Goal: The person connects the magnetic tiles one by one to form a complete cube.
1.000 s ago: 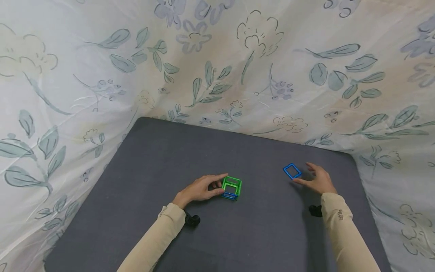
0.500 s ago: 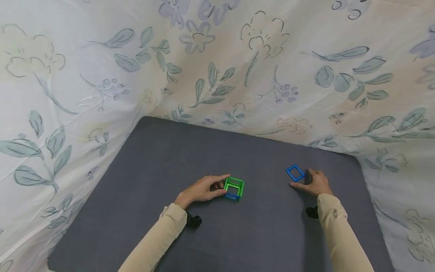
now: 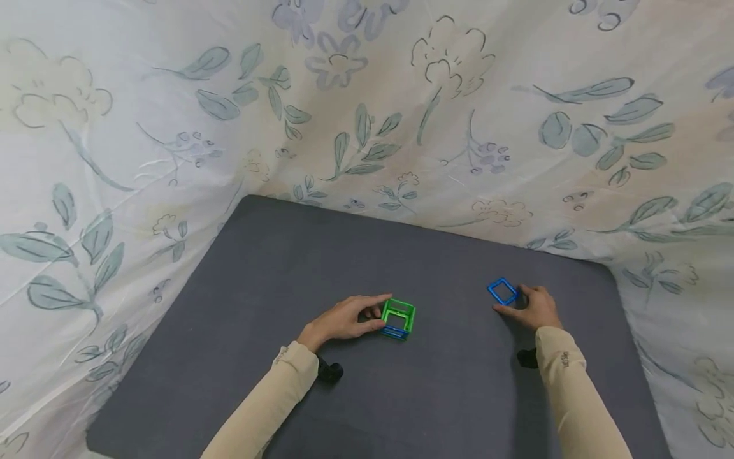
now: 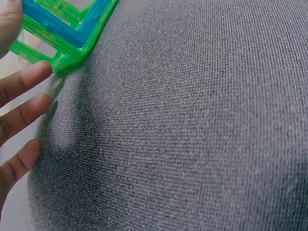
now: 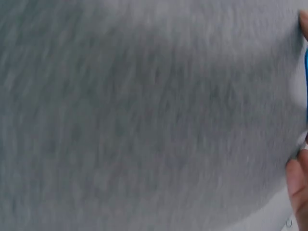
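A small open-frame cube of magnetic tiles (image 3: 399, 319), mostly green with a blue side, stands on the dark mat. My left hand (image 3: 344, 319) holds it from the left between thumb and index finger. In the left wrist view, the index fingertip (image 4: 41, 72) is right at the cube's green corner, while the other fingers stand apart from each other. Farther right lies a single blue square magnetic tile (image 3: 511, 299). Around its right corner my right hand (image 3: 539, 311) spreads thumb and fingers, tips right at its edges. Only a sliver of this tile shows in the right wrist view.
The dark grey mat (image 3: 321, 255) covers the tabletop, with rounded far corners. A pale curtain (image 3: 367, 95) printed with flowers and leaves hangs behind it and along both sides.
My right hand has come in toward the blue tile from the right and lowered, its fingers nearer the tile's edges. The left hand and cube stay together in place; the view shifts slightly.
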Available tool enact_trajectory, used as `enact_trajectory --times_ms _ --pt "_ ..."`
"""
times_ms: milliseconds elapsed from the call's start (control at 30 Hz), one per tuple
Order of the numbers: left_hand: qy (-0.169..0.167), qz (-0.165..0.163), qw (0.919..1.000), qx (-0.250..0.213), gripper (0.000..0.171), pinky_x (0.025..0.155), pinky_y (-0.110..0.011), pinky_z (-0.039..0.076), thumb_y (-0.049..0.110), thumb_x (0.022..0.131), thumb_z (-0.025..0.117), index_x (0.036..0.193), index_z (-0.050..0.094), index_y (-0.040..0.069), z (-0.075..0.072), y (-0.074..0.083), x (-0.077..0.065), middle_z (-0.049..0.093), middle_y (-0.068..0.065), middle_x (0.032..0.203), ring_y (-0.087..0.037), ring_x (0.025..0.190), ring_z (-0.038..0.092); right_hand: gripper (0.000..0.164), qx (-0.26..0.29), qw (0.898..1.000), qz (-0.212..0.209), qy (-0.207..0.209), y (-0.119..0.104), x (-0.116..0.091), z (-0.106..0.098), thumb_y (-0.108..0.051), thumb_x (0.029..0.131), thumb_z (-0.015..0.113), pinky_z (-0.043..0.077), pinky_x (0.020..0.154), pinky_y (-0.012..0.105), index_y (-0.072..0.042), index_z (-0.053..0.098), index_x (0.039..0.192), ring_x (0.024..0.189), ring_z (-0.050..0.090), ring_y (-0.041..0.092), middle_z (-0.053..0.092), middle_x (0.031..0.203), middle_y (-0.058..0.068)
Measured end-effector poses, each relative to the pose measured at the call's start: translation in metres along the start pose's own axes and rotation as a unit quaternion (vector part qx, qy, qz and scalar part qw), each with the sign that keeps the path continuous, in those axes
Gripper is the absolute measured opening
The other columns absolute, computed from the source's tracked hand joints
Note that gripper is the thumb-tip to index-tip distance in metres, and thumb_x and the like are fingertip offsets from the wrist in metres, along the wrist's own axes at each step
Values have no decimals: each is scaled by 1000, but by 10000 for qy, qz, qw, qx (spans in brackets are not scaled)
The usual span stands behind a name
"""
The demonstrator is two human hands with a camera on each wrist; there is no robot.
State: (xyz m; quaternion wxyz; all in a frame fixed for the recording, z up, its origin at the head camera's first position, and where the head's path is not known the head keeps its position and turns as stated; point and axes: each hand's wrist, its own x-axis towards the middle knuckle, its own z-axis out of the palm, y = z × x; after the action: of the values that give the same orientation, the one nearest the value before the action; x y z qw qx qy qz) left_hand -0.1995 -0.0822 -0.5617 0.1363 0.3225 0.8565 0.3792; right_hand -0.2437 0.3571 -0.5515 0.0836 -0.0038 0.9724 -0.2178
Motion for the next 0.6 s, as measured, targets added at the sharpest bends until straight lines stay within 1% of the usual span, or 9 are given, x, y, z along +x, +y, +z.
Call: enact_trajectory --times_ms 67,200,233,300,400,467,600 --pt "-9 -11 10000 35 63 95 -35 55 30 102 64 158 41 10 -1 0 0 71 -4 115 -16 105 67 95 79 9999 -85 5 -3 3 2 -35 87 81 39 102 70 23 34 146 122 43 62 41 135 48" --pt "15 -28 10000 65 63 94 -36 55 30 102 65 158 41 11 0 1 0 70 -5 115 -17 105 66 84 115 9996 -257 -94 -8 7 0 -26 90 77 41 101 69 24 37 144 119 47 60 45 132 48" --pt "28 -21 10000 60 63 94 -36 54 29 102 65 158 41 11 0 1 0 70 -5 115 -17 104 66 82 127 9995 -225 -158 -10 8 -1 -25 91 77 42 100 68 24 38 143 118 48 59 46 130 48" --pt "54 8 10000 83 63 93 -36 54 29 102 65 157 41 11 0 1 -1 70 -5 114 -17 104 66 79 249 9991 -9 -333 -12 8 -5 -25 91 76 44 100 67 23 40 142 120 49 59 48 131 47" --pt "57 43 9999 125 64 92 -36 54 30 102 65 158 41 11 -1 1 -1 70 -5 115 -17 103 65 80 456 9965 394 -585 -13 7 -10 -27 89 77 45 101 66 22 42 142 125 49 59 47 137 47" --pt "56 57 9998 166 66 91 -35 53 31 101 67 158 41 11 -1 0 -1 70 -4 115 -17 103 65 81 557 9945 582 -671 -12 6 -11 -29 88 78 46 101 65 21 44 142 126 50 58 48 138 46" --pt "43 75 9995 288 71 89 -33 53 33 97 71 158 41 12 -1 -2 -1 70 -3 115 -15 101 64 81 528 9948 557 -670 -7 3 -9 -30 86 81 47 99 64 19 47 141 123 51 57 49 136 45"
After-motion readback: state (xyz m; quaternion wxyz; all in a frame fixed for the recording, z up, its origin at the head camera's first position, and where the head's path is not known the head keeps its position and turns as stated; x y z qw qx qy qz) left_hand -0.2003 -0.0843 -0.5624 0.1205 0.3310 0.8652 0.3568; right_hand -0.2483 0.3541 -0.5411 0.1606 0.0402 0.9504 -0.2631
